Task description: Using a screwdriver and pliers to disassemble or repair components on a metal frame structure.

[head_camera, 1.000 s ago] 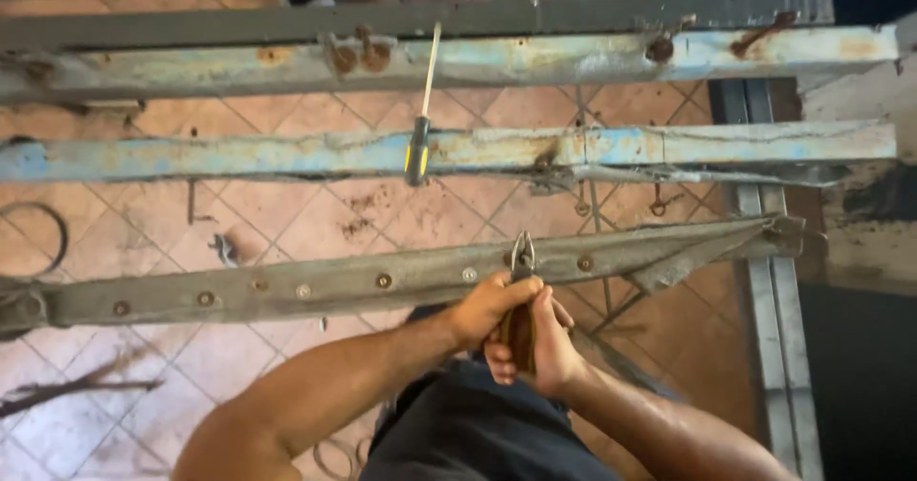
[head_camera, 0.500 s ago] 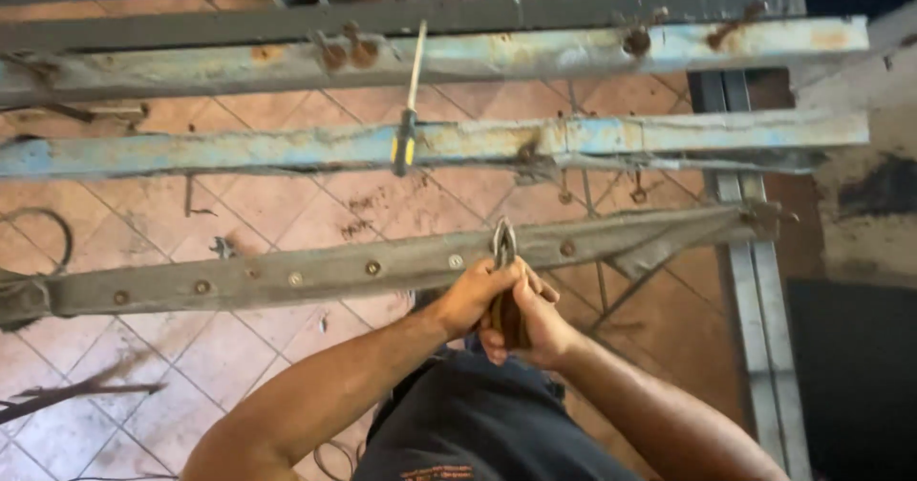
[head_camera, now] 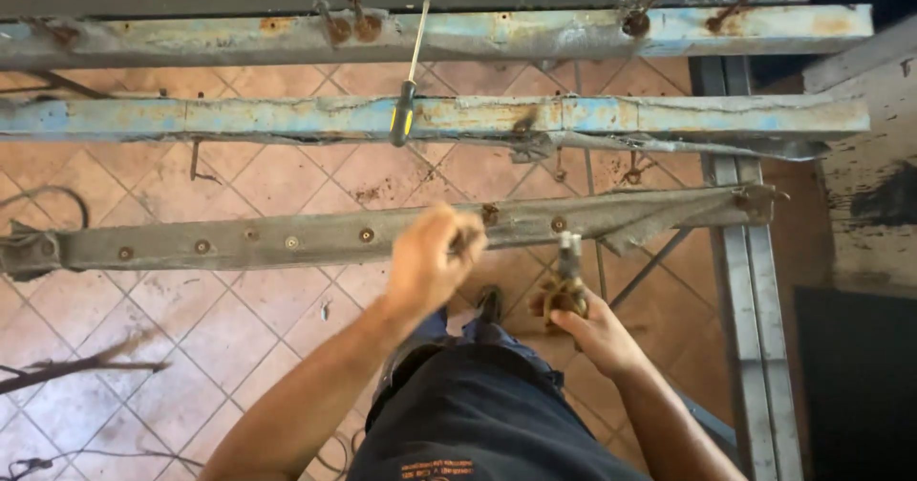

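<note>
Over the tiled floor point(head_camera: 239, 319), pliers point(head_camera: 570, 269) are gripped in the right hand point(head_camera: 597, 333); the blurred left hand point(head_camera: 430, 261), grip unclear, is set at the grey bar point(head_camera: 287, 240), whose rivets are mostly in place.

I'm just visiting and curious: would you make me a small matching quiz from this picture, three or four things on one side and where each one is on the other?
Things:
1. screwdriver
2. pliers
3. left hand
4. grey strip

Places:
A. held in the right hand
B. lying across the blue rusty bars
C. nearest the person, studded with rivets
D. raised at the grey strip's near edge

Pairs: 1-B, 2-A, 3-D, 4-C
</note>
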